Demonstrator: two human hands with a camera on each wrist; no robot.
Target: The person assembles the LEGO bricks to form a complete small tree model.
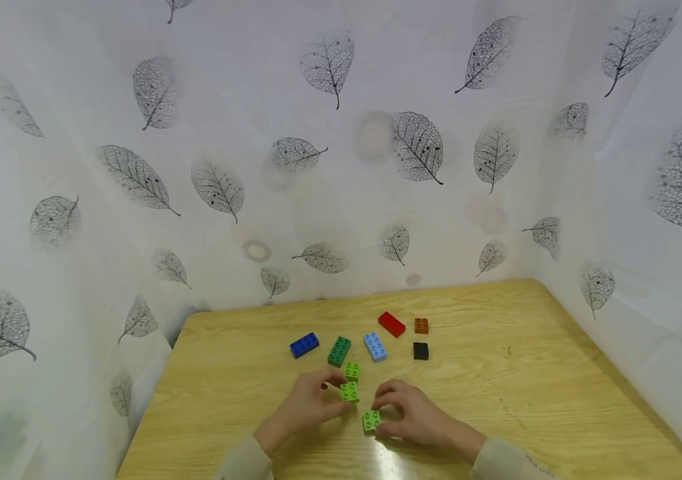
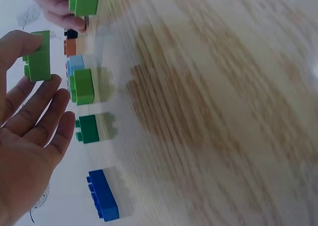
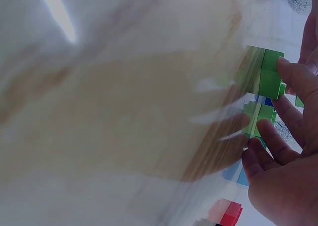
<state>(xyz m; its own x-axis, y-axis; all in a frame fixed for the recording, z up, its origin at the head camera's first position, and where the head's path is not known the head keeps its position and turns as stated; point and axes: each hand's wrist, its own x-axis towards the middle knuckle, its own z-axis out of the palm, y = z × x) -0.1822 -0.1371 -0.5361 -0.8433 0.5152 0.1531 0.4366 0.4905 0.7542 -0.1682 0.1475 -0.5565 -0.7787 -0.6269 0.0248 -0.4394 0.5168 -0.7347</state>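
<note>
Currently our left hand [image 1: 308, 401] pinches one lime brick [image 1: 349, 392], our right hand [image 1: 417, 415] a second brick [image 1: 371, 421] nearer the tabletop's [image 1: 545, 373] front edge; slackening fingertips might, we judge, drop either.

The sleeves [image 1: 243, 461] are pale beige, the right bearing dark marks [image 1: 536, 465].

Wooden table [image 1: 533, 347], blue brick [image 1: 305, 345], dark-green brick [image 1: 339, 351], lime brick [image 1: 352, 371], light-blue brick [image 1: 375, 347], red brick [image 1: 391, 325], orange brick [image 1: 421, 325], black brick [image 1: 421, 351]
</note>
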